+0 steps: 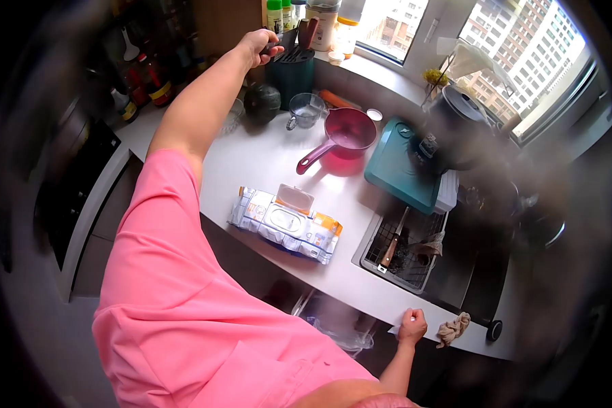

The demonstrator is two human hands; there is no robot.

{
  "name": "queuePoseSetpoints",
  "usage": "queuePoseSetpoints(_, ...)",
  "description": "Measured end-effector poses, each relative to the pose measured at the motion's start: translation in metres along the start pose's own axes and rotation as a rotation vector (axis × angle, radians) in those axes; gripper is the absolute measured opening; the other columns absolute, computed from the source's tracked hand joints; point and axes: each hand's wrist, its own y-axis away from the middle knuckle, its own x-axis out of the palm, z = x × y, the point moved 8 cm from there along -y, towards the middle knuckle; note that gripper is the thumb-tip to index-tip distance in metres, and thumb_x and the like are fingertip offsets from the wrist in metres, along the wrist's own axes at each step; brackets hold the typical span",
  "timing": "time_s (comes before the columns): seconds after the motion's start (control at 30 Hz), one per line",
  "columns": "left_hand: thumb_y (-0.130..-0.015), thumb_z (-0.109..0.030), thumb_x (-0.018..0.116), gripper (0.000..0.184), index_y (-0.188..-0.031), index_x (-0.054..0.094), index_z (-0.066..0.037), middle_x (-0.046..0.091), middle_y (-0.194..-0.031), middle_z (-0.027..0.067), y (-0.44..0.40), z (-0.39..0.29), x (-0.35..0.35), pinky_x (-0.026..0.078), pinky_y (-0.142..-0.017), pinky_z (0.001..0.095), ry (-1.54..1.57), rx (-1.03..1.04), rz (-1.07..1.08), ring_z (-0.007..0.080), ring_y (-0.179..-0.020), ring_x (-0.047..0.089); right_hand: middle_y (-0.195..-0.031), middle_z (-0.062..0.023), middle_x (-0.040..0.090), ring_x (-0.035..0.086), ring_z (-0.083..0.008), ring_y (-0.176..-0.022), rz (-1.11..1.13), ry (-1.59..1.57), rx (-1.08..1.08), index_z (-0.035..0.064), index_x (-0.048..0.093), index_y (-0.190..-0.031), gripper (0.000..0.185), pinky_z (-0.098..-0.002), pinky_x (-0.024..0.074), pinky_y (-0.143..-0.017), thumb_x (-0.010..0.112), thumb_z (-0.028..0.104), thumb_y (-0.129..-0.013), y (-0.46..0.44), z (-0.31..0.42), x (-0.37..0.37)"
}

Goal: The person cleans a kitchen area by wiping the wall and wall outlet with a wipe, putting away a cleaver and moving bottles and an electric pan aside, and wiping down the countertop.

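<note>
My left hand [260,47] reaches far across the counter, its fingers wrapped round the dark handle of a knife. The knife's blade [290,39] shows just above the dark green knife block [296,73], where other handles stick up. Near the counter's front edge, my right hand [412,326] is closed in a fist. A small white bit shows beside its fingers; what the fist holds, if anything, is hidden. A crumpled beige cloth [453,330] lies just right of that hand.
On the counter are a wipes pack [285,223] with its lid up, a dark red ladle-like pan [350,129], a glass cup [307,110], a dark round squash [262,102] and a teal board [402,166]. The sink basket [404,255] holds a wooden-handled tool.
</note>
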Motion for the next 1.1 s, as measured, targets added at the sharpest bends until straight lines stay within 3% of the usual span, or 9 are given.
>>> queuePoseSetpoints(0.47, -0.080, -0.010, 0.050, 0.033, -0.111, 0.043, -0.001, 0.063, -0.098, 0.0248, 0.000, -0.028, -0.025, 0.039, -0.032, 0.0151, -0.029, -0.148, 0.067, 0.0150, -0.058, 0.066, -0.064, -0.0172, 0.059, 0.058, -0.0357, -0.061, -0.103, 0.051, 0.062, 0.0022, 0.055, -0.067, 0.025, -0.0438, 0.0435, -0.058, 0.058, 0.023, -0.080, 0.000, -0.003, -0.001)
queuePoseSetpoints(0.57, -0.079, -0.009, 0.050, 0.034, -0.109, 0.043, 0.006, 0.059, -0.104, 0.0241, -0.010, -0.055, -0.014, 0.050, -0.037, 0.0190, 0.016, -0.017, 0.102, 0.0239, -0.071, 0.069, -0.065, -0.0173, 0.060, 0.059, -0.0369, -0.062, -0.105, 0.066, 0.082, 0.0029, 0.056, -0.068, 0.024, -0.0449, 0.0436, -0.059, 0.058, 0.023, -0.080, 0.000, -0.005, -0.001)
queuePoseSetpoints(0.67, -0.083, -0.011, 0.054, 0.042, -0.120, 0.038, 0.002, 0.048, -0.117, 0.0192, -0.046, -0.079, -0.001, 0.048, -0.043, 0.0208, 0.045, 0.186, 0.104, 0.0259, -0.087, 0.066, -0.066, -0.0170, 0.061, 0.059, -0.0368, -0.063, -0.121, 0.090, 0.115, 0.0037, 0.056, -0.068, 0.023, -0.0447, 0.0442, -0.060, 0.059, 0.024, -0.079, -0.002, -0.009, 0.002)
queuePoseSetpoints(0.7, -0.086, -0.014, 0.053, 0.046, -0.125, 0.035, 0.002, 0.048, -0.117, 0.0195, -0.109, -0.071, -0.008, 0.050, -0.047, 0.0221, 0.110, 0.169, 0.182, 0.0276, -0.089, 0.064, -0.066, -0.0168, 0.061, 0.059, -0.0368, -0.063, -0.132, 0.097, 0.133, 0.0041, 0.057, -0.068, 0.023, -0.0446, 0.0446, -0.060, 0.059, 0.025, -0.078, 0.000, -0.012, 0.002)
queuePoseSetpoints(0.73, -0.088, -0.015, 0.052, 0.043, -0.124, 0.036, 0.002, 0.049, -0.115, 0.0188, -0.083, -0.075, 0.007, 0.052, -0.054, 0.0248, 0.187, 0.208, 0.158, 0.0295, -0.093, 0.062, -0.067, -0.0162, 0.061, 0.059, -0.0369, -0.064, -0.151, 0.075, 0.132, 0.0050, 0.057, -0.068, 0.023, -0.0445, 0.0454, -0.060, 0.059, 0.026, -0.077, 0.000, -0.012, 0.001)
queuePoseSetpoints(0.77, -0.088, -0.016, 0.051, 0.031, -0.114, 0.046, 0.001, 0.057, -0.097, 0.0198, -0.102, -0.076, 0.008, 0.054, -0.059, 0.0323, 0.269, 0.319, 0.161, 0.0287, -0.079, 0.062, -0.067, -0.0159, 0.062, 0.060, -0.0371, -0.065, -0.151, 0.117, 0.165, 0.0060, 0.058, -0.068, 0.023, -0.0448, 0.0458, -0.060, 0.060, 0.027, -0.077, 0.000, -0.013, 0.001)
queuePoseSetpoints(0.83, -0.091, -0.021, 0.049, 0.031, -0.113, 0.046, 0.000, 0.057, -0.097, 0.0197, -0.145, -0.054, 0.010, 0.055, -0.062, 0.0352, 0.363, 0.312, 0.189, 0.0326, -0.086, 0.062, -0.068, -0.0156, 0.062, 0.060, -0.0376, -0.066, -0.152, 0.091, 0.221, 0.0078, 0.059, -0.068, 0.022, -0.0452, 0.0463, -0.060, 0.060, 0.029, -0.076, 0.003, -0.015, 0.002)
queuePoseSetpoints(0.97, -0.088, -0.026, 0.056, 0.032, -0.109, 0.050, -0.003, 0.058, -0.100, 0.0109, -0.151, -0.016, 0.016, 0.052, -0.060, 0.0304, 0.079, 0.289, 0.035, 0.0236, -0.089, 0.064, -0.067, -0.0149, 0.063, 0.061, -0.0389, -0.067, -0.159, 0.091, 0.231, 0.0119, 0.060, -0.068, 0.024, -0.0469, 0.0473, -0.061, 0.059, 0.034, -0.075, 0.003, -0.015, 0.000)
queuePoseSetpoints(1.1, -0.088, -0.028, 0.057, 0.056, -0.131, 0.035, 0.000, 0.050, -0.124, 0.0123, -0.118, 0.014, 0.031, 0.050, -0.066, 0.0288, -0.131, 0.419, 0.010, 0.0189, -0.104, 0.058, -0.067, -0.0138, 0.064, 0.062, -0.0374, -0.069, -0.108, 0.071, 0.240, 0.0111, 0.060, -0.069, 0.024, -0.0455, 0.0486, -0.063, 0.060, 0.034, -0.075, 0.001, -0.008, -0.003)
